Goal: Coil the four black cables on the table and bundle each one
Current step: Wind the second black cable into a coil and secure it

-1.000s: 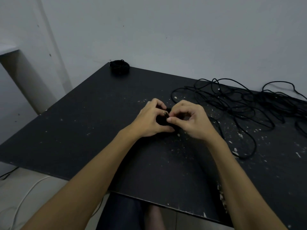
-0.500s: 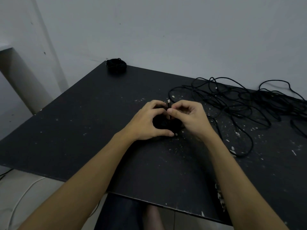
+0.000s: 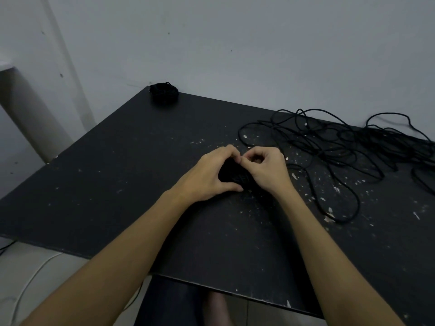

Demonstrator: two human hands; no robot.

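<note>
My left hand [image 3: 209,176] cups the coiled cable [image 3: 235,176] at frame centre, grip curled round it so the loops can't spring apart. My right hand [image 3: 266,169] pinches the tail at the top, probably tucking it in. One finished bundle [image 3: 164,93] sits at the desk's [image 3: 117,184] upper-left corner. Loose cables [image 3: 341,147] sprawl right; open desk lies left and toward me.

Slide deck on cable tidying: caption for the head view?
Both hands finish a coiled cable; one bundle done, tangled cables waiting.
</note>
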